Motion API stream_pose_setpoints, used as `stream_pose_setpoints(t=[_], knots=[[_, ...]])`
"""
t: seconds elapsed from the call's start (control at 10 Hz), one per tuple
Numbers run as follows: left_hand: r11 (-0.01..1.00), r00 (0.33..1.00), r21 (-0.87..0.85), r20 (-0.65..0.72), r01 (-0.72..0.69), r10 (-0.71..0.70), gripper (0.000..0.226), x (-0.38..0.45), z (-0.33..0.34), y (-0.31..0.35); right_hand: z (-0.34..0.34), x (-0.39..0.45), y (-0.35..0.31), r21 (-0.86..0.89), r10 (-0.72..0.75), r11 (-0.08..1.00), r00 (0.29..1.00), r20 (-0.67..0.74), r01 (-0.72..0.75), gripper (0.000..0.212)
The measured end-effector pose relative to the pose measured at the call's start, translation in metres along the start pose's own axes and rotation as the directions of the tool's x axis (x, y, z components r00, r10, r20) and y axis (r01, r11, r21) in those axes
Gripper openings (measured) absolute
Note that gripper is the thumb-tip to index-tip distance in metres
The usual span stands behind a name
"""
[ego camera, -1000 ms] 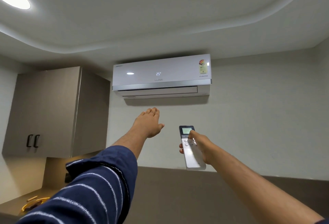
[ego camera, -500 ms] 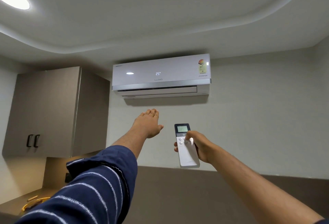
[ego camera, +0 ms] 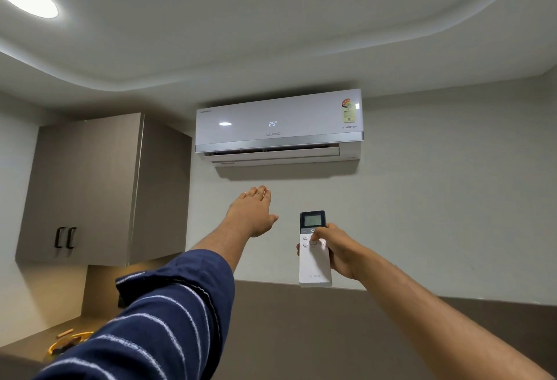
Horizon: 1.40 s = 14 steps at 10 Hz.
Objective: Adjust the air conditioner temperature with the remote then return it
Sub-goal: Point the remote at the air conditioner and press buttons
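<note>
Head view: remote (ego camera: pixel 314 254) shifted left since earlier frame.

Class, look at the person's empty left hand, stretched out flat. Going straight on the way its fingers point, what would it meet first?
Probably the bare wall just beneath the air conditioner; nothing shows between it and the left hand. Depth is unclear.

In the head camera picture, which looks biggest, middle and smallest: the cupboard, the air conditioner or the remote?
Largest to smallest as they look:
1. cupboard
2. air conditioner
3. remote, in the right hand
The remote is nearest the camera and still looks smallest.
</note>
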<state>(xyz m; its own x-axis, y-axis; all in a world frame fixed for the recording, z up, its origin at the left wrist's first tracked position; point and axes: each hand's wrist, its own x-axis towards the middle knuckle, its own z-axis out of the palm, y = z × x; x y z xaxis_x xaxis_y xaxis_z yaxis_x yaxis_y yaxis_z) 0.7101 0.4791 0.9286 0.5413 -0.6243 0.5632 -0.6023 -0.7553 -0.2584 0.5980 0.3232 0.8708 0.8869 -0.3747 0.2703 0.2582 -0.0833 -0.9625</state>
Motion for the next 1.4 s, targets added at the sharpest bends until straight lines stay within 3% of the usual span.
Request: stream_pose_setpoints(t=[0.2, 0.5, 0.7, 1.0, 1.4], knots=[[1.0, 1.0, 0.0, 0.006, 0.0, 0.0, 0.07, 0.0, 0.002, -0.002, 0.001, 0.001, 0.002, -0.056, 0.015, 0.998, 1.0, -0.023, -0.016, 0.028], [1.0, 1.0, -0.008, -0.001, -0.002, 0.002, 0.071, 0.003, 0.004, 0.002, 0.002, 0.007, 0.003, 0.063, 0.121, 0.991, 0.986, -0.116, -0.114, 0.015], [1.0, 1.0, 0.0, -0.007, -0.004, 0.004, 0.071, 0.007, 0.005, 0.003, 0.002, 0.01, 0.001, 0.108, 0.158, 0.983, 0.985, -0.073, -0.15, 0.02], [1.0, 1.0, -0.005, -0.004, 0.021, -0.021, 0.071, 0.01, 0.009, 0.005, 0.01, 0.012, -0.02, 0.164, -0.039, 0.986, 0.997, 0.059, 0.028, 0.032], [0.999, 0.999, -0.01, -0.012, 0.03, -0.03, 0.071, 0.013, 0.013, 0.004, 0.013, 0.008, -0.019, 0.155, -0.026, 0.988, 0.994, 0.105, 0.009, 0.044]])
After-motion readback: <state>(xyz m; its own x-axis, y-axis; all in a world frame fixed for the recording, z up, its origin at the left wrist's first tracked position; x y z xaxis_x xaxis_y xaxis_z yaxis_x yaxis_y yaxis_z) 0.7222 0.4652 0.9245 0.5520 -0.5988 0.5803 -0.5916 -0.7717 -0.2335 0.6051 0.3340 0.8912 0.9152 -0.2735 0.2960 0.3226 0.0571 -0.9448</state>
